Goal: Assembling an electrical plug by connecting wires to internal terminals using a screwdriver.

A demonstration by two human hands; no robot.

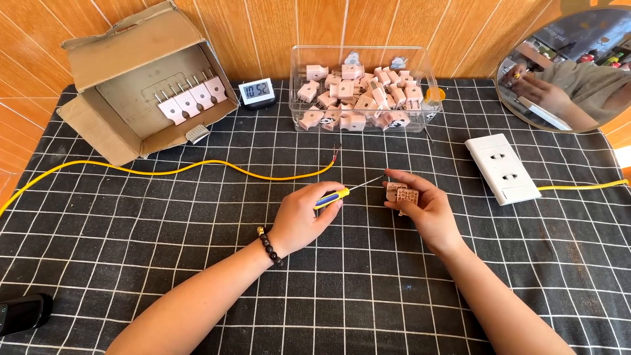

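My left hand (303, 217) grips a small screwdriver (335, 195) with a yellow and blue handle; its thin shaft points right, toward the other hand. My right hand (420, 204) holds a small pale pink plug part (402, 194), and the screwdriver tip reaches close to it. Both hands hover over the black grid-patterned cloth (328, 289). A yellow cable (197, 167) lies across the cloth behind my left hand, its bare wire end (336, 155) near the middle.
A clear plastic bin (361, 92) holds several pink plugs at the back. An open cardboard box (144, 79) with plugs stands back left, a small digital clock (256, 91) beside it. A white socket block (503, 167) lies right, a round mirror (572, 66) far right.
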